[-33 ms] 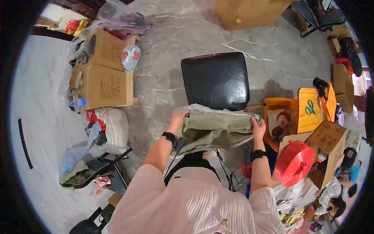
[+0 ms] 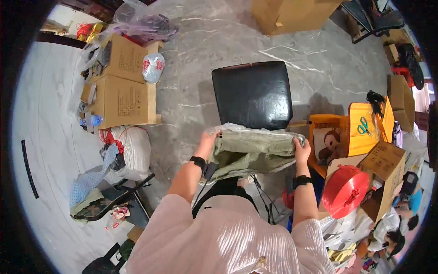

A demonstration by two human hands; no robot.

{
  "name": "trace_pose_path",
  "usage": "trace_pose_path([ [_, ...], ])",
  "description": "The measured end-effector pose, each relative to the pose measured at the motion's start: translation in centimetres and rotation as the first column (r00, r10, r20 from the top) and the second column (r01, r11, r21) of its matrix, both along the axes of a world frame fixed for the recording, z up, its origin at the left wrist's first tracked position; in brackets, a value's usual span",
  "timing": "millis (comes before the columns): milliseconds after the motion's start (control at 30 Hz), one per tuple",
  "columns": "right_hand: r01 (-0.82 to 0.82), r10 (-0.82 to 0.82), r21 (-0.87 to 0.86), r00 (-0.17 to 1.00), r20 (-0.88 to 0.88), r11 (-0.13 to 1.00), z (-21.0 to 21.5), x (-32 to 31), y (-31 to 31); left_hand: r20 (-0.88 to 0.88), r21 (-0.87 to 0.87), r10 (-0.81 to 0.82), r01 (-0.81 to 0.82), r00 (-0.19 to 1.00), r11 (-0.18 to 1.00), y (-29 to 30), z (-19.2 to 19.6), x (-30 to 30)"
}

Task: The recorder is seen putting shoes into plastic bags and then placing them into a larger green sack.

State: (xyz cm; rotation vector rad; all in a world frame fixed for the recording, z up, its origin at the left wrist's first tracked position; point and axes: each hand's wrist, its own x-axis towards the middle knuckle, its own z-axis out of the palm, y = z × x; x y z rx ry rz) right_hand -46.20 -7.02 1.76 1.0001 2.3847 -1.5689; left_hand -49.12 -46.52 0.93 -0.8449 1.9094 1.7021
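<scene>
A pale green woven sack is stretched between my two hands in front of my waist, its mouth gaping toward me. My left hand grips its left upper corner, and my right hand pinches the right one with the thumb on top. A whitish, crinkled layer shows along the sack's far edge. Just beyond it stands a seat with a black padded top, whose near edge the sack partly overlaps in view. The inside of the sack is shadowed, and I cannot make out anything in it.
Cardboard boxes are stacked at the left, with a stuffed white sack nearer. On the right are an orange chair, green-handled scissors, a red twine roll and an open carton. A large box stands far ahead.
</scene>
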Motion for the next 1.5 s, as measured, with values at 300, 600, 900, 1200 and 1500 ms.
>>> trace_pose_path([
  [300, -0.094, -0.033, 0.471, 0.966, 0.255, 0.877, -2.5, 0.6, 0.0, -0.059, 0.255, 0.07, -0.053, 0.996, 0.965, -0.3, -2.8, 1.6],
  [600, -0.13, 0.008, 0.348, 0.943, 0.332, 0.928, -1.9, -2.5, -3.3, 0.157, 0.178, 0.246, -0.272, 0.957, 0.946, -3.4, -8.4, 1.5],
  [900, 0.087, -0.067, -0.397, 0.996, 0.064, 0.914, 0.1, -2.6, 1.0, -0.136, -0.187, 0.038, -0.063, 0.99, 0.98, -2.5, -1.8, 0.6],
  [1200, -0.05, -0.002, -0.578, 0.996, -0.089, 0.815, 5.2, -3.8, 5.6, -0.418, -0.678, -0.743, 0.365, 0.523, 0.638, 10.6, 13.1, -0.6],
  [1500, -0.155, 0.017, -0.582, 0.972, -0.235, 0.798, 7.3, -4.4, 6.3, -0.22, -0.489, -0.884, 0.738, 0.412, 0.466, 26.1, 5.7, -5.9],
])
